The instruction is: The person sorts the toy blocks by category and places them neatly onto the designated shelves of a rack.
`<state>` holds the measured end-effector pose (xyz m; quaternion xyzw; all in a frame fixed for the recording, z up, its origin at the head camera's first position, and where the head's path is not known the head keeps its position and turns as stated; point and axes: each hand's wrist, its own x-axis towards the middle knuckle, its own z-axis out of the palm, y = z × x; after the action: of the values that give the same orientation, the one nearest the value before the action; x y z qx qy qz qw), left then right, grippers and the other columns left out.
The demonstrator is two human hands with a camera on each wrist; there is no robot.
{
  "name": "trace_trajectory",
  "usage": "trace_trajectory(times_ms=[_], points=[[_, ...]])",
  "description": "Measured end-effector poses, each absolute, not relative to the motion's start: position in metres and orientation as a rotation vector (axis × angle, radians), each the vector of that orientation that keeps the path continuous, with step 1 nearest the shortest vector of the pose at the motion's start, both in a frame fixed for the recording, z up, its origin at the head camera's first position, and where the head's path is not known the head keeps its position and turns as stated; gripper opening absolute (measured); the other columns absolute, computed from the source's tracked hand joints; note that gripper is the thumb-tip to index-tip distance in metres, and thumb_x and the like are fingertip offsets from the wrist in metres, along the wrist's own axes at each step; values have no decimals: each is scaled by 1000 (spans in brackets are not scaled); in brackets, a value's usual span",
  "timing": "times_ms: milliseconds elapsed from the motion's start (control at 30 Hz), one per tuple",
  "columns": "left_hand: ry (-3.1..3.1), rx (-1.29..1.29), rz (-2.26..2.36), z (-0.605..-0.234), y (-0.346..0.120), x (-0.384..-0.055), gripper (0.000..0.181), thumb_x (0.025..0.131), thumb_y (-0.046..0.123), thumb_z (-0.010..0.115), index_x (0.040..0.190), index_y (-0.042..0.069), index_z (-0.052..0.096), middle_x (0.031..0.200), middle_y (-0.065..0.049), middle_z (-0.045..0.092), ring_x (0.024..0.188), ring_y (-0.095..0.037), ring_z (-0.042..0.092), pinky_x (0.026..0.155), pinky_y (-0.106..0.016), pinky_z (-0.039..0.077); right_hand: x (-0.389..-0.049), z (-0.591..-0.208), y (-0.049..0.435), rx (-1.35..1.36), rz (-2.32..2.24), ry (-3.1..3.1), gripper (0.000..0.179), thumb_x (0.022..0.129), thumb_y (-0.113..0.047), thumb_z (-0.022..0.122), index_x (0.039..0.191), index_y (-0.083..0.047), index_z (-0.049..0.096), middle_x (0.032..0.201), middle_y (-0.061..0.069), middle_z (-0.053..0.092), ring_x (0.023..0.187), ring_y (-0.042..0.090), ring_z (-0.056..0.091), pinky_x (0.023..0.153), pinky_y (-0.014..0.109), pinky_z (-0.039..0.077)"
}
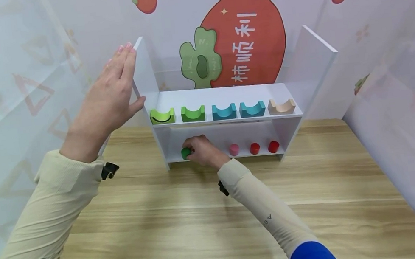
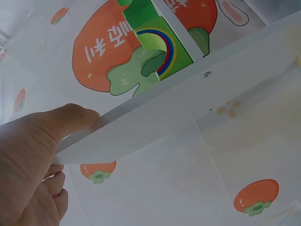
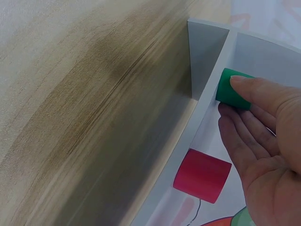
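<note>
A small white two-tier shelf (image 1: 226, 122) stands on the wooden table. My left hand (image 1: 112, 87) grips its left side panel (image 2: 141, 117) near the top; in the left wrist view the thumb lies on one side, with fingers on the other. On the lower tier, at the left end, my right hand (image 1: 203, 150) pinches a green cylinder block (image 3: 231, 89) between thumb and fingers, close to the front edge. To the right stand a pink cylinder (image 1: 234, 149) and two red cylinders, one in the middle (image 1: 254, 148) and one near the right panel (image 1: 273, 146).
Along the upper tier sit several notched blocks: light green (image 1: 162, 116), green (image 1: 193, 114), blue (image 1: 224, 112), teal (image 1: 252, 109) and plain wood (image 1: 282, 107). The right side panel (image 1: 313, 64) rises tall. Behind hangs a persimmon-print cloth (image 1: 250, 35); wood tabletop (image 1: 187, 225) lies in front.
</note>
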<state>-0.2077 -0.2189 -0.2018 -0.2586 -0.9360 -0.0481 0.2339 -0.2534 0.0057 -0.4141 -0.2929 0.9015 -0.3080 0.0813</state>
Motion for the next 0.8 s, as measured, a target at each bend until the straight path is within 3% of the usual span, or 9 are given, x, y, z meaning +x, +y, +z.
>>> trace_trajectory(times_ms=[267,500,600,733,800], points=[[-2565,-703,-140,-203,-223,-209,106,88,9,82,166,-7,12,176,-23,15,165,-38,16,136,-51,16,-253,-413,3,-878,-923,2695,22,94,1,73,115,-1,75,109,12,74,100,26,68,86,29,57],[-2568,-716,-212,-205,-227,-211,107,90,11,80,168,-3,7,178,-19,9,167,-35,9,137,-49,10,-249,-400,19,-853,-989,2703,40,98,-6,70,137,2,67,138,17,70,126,27,70,109,37,57],[-2501,-735,-255,-210,-231,-211,108,91,13,79,168,-2,4,178,-19,7,167,-34,7,138,-47,8,-244,-388,35,-874,-1011,2731,36,102,-10,67,136,2,68,139,16,70,125,27,70,109,38,58],[-2423,-708,-331,-223,-240,-204,107,92,16,77,168,-2,4,178,-22,6,167,-35,7,138,-46,8,-232,-374,64,-862,-1008,2776,34,106,-16,62,136,-2,68,132,12,71,110,25,72,100,39,62],[-2433,-674,-377,-231,-247,-199,107,93,18,77,169,-1,4,178,-22,5,167,-36,6,138,-46,9,-224,-369,80,-832,-967,2795,37,107,-20,61,141,-5,66,134,11,70,113,26,70,103,42,62]])
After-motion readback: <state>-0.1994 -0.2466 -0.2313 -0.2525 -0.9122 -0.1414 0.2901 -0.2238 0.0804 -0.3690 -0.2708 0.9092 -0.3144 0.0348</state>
